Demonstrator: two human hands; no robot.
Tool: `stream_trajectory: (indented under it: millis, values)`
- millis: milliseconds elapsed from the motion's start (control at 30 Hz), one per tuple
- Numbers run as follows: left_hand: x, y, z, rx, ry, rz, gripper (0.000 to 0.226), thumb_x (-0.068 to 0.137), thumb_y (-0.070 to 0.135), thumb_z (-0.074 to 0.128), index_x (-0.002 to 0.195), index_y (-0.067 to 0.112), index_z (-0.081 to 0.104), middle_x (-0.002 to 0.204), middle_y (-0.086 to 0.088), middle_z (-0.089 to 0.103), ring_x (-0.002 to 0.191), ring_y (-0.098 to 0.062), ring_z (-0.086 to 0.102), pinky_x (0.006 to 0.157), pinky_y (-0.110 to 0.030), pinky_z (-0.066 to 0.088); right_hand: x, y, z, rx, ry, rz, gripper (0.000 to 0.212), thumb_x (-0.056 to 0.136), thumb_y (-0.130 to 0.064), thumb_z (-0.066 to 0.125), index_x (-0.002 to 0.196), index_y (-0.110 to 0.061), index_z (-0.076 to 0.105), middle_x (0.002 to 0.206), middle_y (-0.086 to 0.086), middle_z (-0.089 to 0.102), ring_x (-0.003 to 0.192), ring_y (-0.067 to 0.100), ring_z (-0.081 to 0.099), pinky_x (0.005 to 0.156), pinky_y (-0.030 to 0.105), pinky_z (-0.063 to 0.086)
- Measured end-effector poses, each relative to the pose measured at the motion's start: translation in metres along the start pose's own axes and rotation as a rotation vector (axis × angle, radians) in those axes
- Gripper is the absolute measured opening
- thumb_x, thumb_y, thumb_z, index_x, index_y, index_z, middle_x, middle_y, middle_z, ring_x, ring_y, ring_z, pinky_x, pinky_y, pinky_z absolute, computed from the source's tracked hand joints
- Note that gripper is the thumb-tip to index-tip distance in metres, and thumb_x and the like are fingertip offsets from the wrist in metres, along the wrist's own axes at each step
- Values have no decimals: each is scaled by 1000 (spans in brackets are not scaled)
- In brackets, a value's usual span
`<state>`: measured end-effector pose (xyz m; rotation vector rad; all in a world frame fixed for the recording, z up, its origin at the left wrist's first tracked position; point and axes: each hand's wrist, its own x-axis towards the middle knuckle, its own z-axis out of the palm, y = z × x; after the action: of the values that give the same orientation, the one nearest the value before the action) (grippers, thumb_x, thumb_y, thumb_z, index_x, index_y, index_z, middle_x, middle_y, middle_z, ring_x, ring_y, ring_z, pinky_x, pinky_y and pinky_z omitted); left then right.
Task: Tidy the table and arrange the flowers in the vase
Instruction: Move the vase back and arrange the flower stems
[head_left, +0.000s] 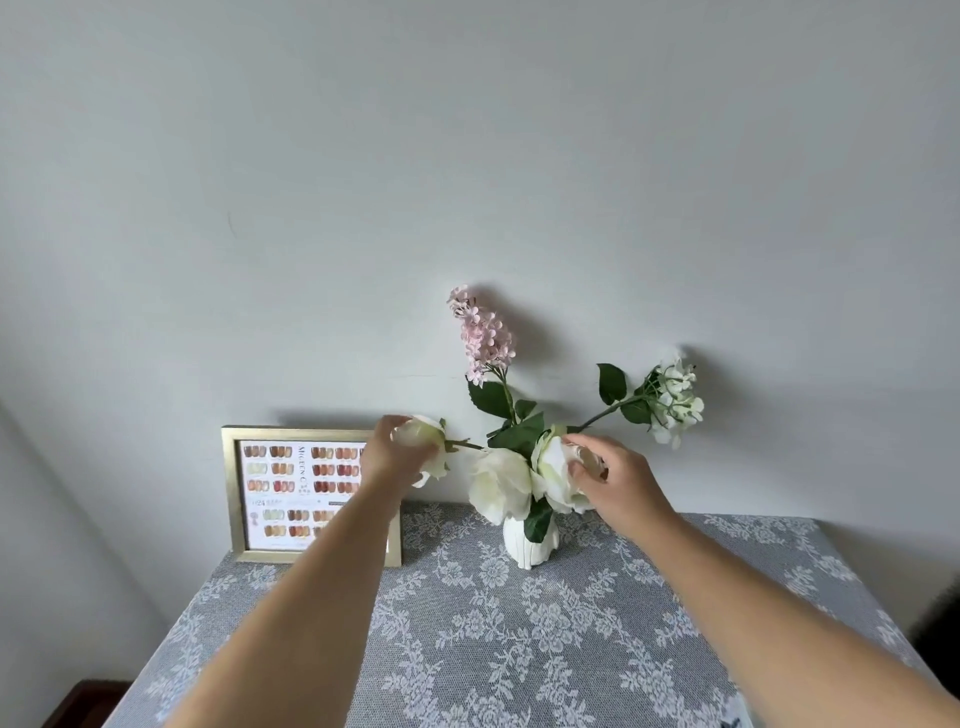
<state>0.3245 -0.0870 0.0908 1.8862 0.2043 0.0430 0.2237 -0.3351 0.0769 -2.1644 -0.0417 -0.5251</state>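
Note:
A small white ribbed vase (530, 543) stands near the back of the table against the wall. It holds a pink lilac sprig (483, 335), a white hydrangea stem (675, 402) leaning right, and three white roses. My left hand (389, 457) cups the left rose (423, 441), whose stem runs right toward the vase. My right hand (615, 480) grips the right rose (553, 467) by its petals. The middle rose (501, 483) hangs free over the vase's rim.
A gold picture frame (231, 493) with a nail-colour chart leans on the wall left of the vase, partly behind my left forearm. A grey lace-patterned tablecloth (519, 639) covers the table. A dark object (940, 629) sits past the right edge.

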Motion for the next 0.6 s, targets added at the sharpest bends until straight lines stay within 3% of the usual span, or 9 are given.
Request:
stream_trajectory:
  millis: [67, 133, 233, 367, 500, 600]
  values:
    - [-3, 8, 3, 110, 68, 85, 40, 67, 19, 70, 103, 26, 56, 87, -3, 63, 62, -14, 57, 55, -34, 55, 0, -1, -1, -16, 15, -16, 33, 84, -12, 61, 116, -22, 61, 108, -10, 56, 101, 8, 54, 83, 38, 55]
    - [-4, 18, 5, 233, 99, 208, 37, 67, 25, 69, 102, 27, 56, 88, -3, 63, 65, -15, 56, 50, -23, 42, 1, -2, -2, -21, 27, -34, 34, 84, -11, 60, 117, -22, 61, 110, -9, 58, 100, 6, 54, 85, 35, 54]
    - [-10, 34, 12, 277, 116, 366, 42, 69, 31, 72, 108, 26, 56, 99, -5, 53, 74, -19, 52, 64, -24, 40, 2, -4, 0, -9, 17, -29, 35, 84, -10, 60, 117, -22, 60, 115, -5, 60, 101, 8, 56, 86, 31, 53]
    - [-26, 50, 28, 364, 136, 487, 45, 70, 31, 71, 112, 26, 55, 107, -4, 51, 74, -16, 49, 65, -24, 41, 3, -7, 3, -34, 25, -40, 34, 84, -13, 62, 117, -20, 60, 116, -1, 61, 97, 4, 55, 83, 12, 44]
    - [-40, 55, 42, 524, 109, 533, 42, 72, 33, 68, 111, 29, 52, 108, -4, 50, 81, -25, 58, 66, -33, 53, 2, -9, 4, -32, 8, -62, 34, 84, -13, 62, 118, -18, 60, 116, 0, 61, 97, 4, 55, 85, 19, 47]
    - [-49, 54, 54, 632, 97, 538, 41, 73, 32, 65, 111, 30, 49, 106, -4, 49, 86, -29, 58, 60, -33, 50, 3, -10, 6, -24, 8, -77, 34, 84, -11, 62, 118, -16, 60, 117, 2, 62, 100, 6, 55, 88, 21, 46]
